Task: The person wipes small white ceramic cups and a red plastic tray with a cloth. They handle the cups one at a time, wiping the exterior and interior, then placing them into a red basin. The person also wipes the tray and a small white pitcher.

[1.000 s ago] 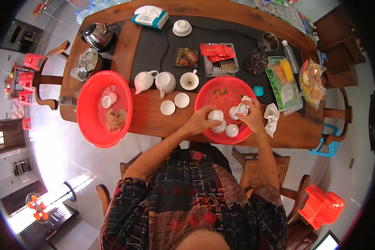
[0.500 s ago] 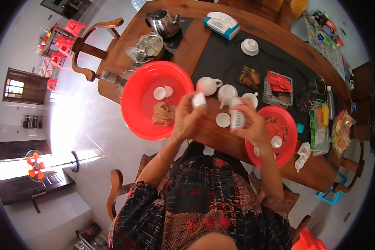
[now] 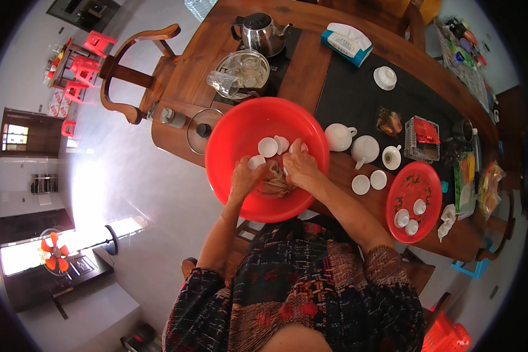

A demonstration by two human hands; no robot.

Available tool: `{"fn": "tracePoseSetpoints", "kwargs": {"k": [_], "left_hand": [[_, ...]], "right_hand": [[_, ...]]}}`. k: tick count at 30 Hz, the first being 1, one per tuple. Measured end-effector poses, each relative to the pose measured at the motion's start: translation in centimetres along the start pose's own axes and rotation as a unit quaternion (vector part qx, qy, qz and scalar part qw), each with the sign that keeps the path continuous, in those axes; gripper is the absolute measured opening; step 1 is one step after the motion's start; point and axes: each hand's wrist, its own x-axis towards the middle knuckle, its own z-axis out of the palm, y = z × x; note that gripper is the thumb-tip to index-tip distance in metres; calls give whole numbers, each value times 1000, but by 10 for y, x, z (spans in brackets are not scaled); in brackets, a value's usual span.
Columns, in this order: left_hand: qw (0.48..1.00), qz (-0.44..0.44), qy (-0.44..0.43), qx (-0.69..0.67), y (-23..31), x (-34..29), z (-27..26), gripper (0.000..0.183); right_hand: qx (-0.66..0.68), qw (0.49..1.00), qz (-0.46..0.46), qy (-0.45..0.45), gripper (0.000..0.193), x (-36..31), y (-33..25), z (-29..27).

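Both my hands reach into a large red basin point(image 3: 229, 193). My left hand point(image 3: 244, 180) grips a small white cup point(image 3: 256, 162) beside a wet brown cloth point(image 3: 276, 183). My right hand point(image 3: 304, 169) is curled over the cloth's right side. White patches show at its fingertips and thumb, but its fingers hide what they hold. Beyond the hands, another white cup point(image 3: 268, 147) sits in the basin with a white piece point(image 3: 282, 144) touching its right side. Right of the basin, two white cups point(image 3: 361, 185) stand on the wooden table, near a lidded white pot point(image 3: 339, 137) and a white pitcher point(image 3: 365, 150).
A red tray point(image 3: 398, 182) at right holds three small cups and green bits. Behind the basin are a steel kettle point(image 3: 260, 36), a pot of glasses point(image 3: 239, 73) and a glass lid point(image 3: 195, 138). A tissue pack point(image 3: 347, 44) and a white lidded bowl point(image 3: 385, 78) stand farther back.
My right hand has let go of a white cup, now beside the other on the table, and moved left into the basin. My left hand has lowered its cup into the basin. The view has shifted.
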Motion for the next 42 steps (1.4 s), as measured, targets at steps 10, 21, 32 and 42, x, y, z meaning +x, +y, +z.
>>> {"fn": "tracePoseSetpoints", "kwargs": {"k": [10,21,32,42], "left_hand": [[980,76,110,148,28,10,-2,56],[909,242,293,170,68,-13,11,64],[853,504,-132,25,236,-136,187,45],[816,519,-190,167,242,-159,315,54]], "right_hand": [[1,988,25,154,29,38,-14,18],[165,938,-119,281,18,-38,6,-42],[-20,906,304,294,54,-346,196,-64],[-36,906,344,243,62,-373,215,-7]]}}
